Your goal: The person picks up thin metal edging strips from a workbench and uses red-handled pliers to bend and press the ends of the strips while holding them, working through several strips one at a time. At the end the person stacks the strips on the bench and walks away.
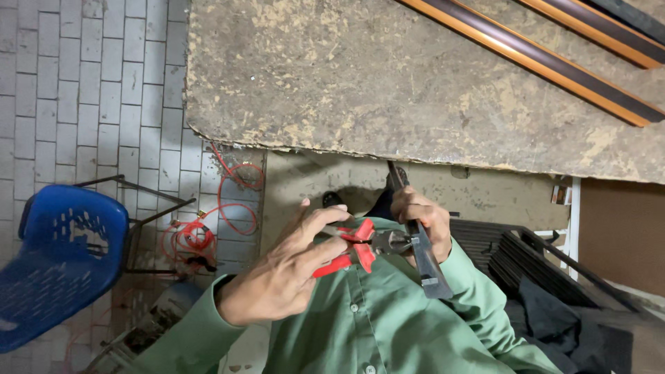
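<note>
**Pliers on a dark strip, held at chest height**

Head view. The left hand (280, 277) grips a pair of red-handled pliers (353, 251), fingers wrapped over both handles and the index finger stretched along the top. The metal nose points toward the person's right and meets a dark moulding strip (421, 242). The right hand (422, 218) is closed around that strip near its middle, holding it steeply tilted; one end rises toward the counter (388, 83) edge, the other, cut square, hangs over the green shirt (388, 325).

Progress, judged: the pliers' nose is at the strip and appears to bite on something there, but the contact spot is small and partly covered by the fingers, so I cannot tell what is being gripped or whether anything has come free. No removed piece is visible.

Look of the strip: narrow, dark grey to black, straight, with a stepped profile at the lower end.

Surroundings: two long brown-and-gold mouldings (547, 62) lie on the worn counter. A blue plastic chair (59, 263) and a red coiled hose (208, 228) are on the tiled floor at left.
</note>
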Available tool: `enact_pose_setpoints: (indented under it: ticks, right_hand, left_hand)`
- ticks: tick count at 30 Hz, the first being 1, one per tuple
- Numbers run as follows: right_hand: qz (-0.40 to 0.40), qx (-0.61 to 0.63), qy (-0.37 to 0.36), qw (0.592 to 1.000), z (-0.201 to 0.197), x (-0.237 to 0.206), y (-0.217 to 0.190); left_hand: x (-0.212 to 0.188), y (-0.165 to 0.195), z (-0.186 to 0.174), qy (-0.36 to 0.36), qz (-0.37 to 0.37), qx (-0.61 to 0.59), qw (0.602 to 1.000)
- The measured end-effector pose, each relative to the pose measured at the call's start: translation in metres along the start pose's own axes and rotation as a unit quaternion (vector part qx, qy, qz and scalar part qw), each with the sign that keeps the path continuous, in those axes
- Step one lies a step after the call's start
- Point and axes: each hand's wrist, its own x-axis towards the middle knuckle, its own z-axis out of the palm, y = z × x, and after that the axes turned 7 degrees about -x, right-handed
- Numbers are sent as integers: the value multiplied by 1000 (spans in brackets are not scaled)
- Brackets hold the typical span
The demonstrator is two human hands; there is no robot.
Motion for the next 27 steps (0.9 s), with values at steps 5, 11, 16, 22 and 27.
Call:
enact_pose_setpoints:
  ticks: [5, 11, 16, 22, 27]
  right_hand:
    - [-9, -11, -26, 1000, -4, 5, -6]
    - [6, -49, -60, 997, -8, 5, -9]
    - [28, -53, -88, 994, -4, 6, -17]
    - [50, -24, -154, 986, -11, 12, -34]
    - [47, 68, -196, 977, 0, 15, -47]
  left_hand:
    - [4, -1, -6, -12, 26, 24, 999]
    - [5, 11, -20, -49, 11, 71, 996]
    - [8, 23, -28, -34, 9, 155, 987]
    - [7, 32, -34, -46, 19, 169, 984]
    - [5, 38, -36, -78, 17, 176, 981]
